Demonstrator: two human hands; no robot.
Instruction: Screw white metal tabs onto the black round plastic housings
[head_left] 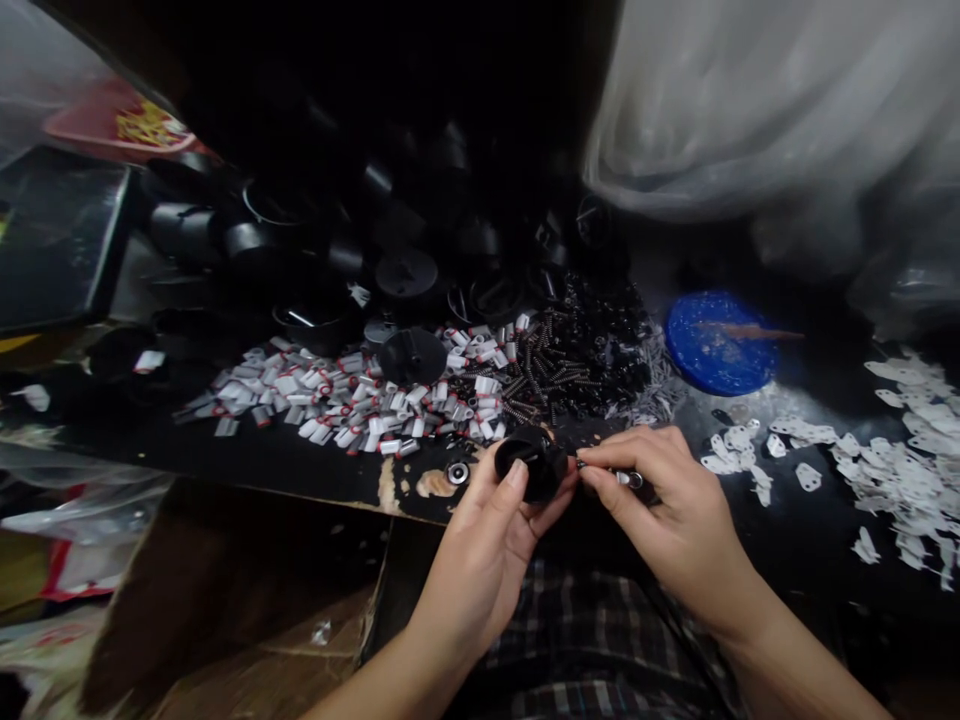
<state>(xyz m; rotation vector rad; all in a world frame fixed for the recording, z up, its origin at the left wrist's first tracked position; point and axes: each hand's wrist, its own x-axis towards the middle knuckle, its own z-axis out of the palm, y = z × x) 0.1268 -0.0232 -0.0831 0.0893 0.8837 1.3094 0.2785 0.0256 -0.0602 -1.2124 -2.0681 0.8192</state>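
My left hand (487, 545) is closed round a black round plastic cup-shaped part (531, 465), its thumb over the rim. Close to that part's right side, my right hand (660, 510) pinches something small and dark between thumb and forefinger; its kind is too small to make out. A shiny metal-ended piece (628, 479) shows between the fingers of the same hand. Left of the hands lies a heap of white-grey plastic sleeves with red ends (360, 400). Beyond the hands are dark coil springs (551, 365). A small black ring with a light centre (457, 472) rests near the table's edge.
Several black round housings (405, 272) are piled at the back. A blue lid (720, 345) with a brown stick on it lies right of the springs. Flat white plastic pieces (900, 460) spread at the right. A pale plastic bag (750, 110) hangs at the upper right.
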